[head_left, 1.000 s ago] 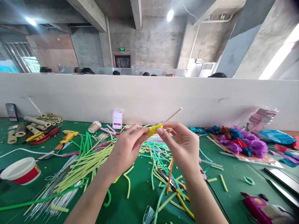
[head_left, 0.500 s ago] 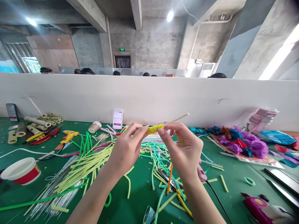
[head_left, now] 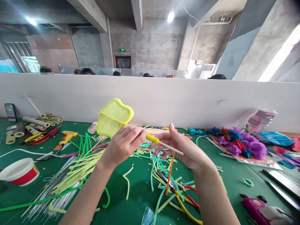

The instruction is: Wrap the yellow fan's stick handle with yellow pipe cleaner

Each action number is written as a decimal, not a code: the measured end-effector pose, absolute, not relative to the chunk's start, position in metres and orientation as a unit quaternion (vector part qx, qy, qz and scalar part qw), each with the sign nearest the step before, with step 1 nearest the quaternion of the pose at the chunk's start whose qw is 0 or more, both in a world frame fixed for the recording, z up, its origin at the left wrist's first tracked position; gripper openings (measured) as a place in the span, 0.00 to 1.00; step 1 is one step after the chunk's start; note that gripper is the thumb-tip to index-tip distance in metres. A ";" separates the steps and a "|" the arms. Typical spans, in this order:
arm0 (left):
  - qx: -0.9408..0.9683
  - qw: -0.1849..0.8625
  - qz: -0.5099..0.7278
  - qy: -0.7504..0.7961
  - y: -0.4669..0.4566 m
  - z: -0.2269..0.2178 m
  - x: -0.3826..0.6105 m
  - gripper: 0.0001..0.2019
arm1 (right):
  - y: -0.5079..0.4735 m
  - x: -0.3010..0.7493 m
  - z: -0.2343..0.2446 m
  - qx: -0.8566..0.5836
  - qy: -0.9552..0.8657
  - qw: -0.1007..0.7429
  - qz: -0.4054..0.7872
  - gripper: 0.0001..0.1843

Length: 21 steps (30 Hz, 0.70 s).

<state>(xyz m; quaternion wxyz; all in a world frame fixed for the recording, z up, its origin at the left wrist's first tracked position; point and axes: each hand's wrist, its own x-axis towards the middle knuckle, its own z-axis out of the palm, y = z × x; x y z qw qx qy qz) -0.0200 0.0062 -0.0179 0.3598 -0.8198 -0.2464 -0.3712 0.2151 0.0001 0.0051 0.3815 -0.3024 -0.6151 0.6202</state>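
Note:
My left hand [head_left: 124, 143] is closed on a small yellow fan-shaped piece [head_left: 114, 117] with a pipe-cleaner rim, pinching it where the yellow wrapping [head_left: 152, 138] meets its thin wooden stick [head_left: 171, 148]. The yellow head stands up and to the left above my fingers. My right hand [head_left: 185, 150] is beside the stick with fingers spread, the stick running across them; it grips nothing. Both hands hover over a heap of loose yellow, green and orange pipe cleaners [head_left: 89, 162] on the green table [head_left: 136, 200].
A red-and-white tub [head_left: 20, 172] sits at the left, with bamboo tubes [head_left: 35, 123], a yellow glue gun [head_left: 67, 136] and red-handled cutters behind it. Purple and blue crepe flowers [head_left: 243, 142] lie at the right, a pink glue gun [head_left: 260, 209] at the near right. A white partition [head_left: 164, 100] backs the table.
My left hand has turned the piece so its yellow head swings up to the left and the stick now points down-right. My right hand has let go and opened.

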 end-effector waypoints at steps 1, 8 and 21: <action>-0.820 0.375 -0.366 -0.231 0.007 -0.018 -0.021 0.14 | 0.002 0.213 0.003 -0.283 -0.620 0.345 0.645 0.29; -0.776 0.341 -0.468 -0.250 0.022 -0.036 -0.025 0.17 | 0.010 0.190 -0.016 -0.198 -0.654 0.366 0.632 0.16; -0.588 -0.535 -0.533 -0.289 0.045 -0.051 -0.004 0.26 | 0.052 0.158 -0.073 -0.272 -0.763 0.422 0.406 0.14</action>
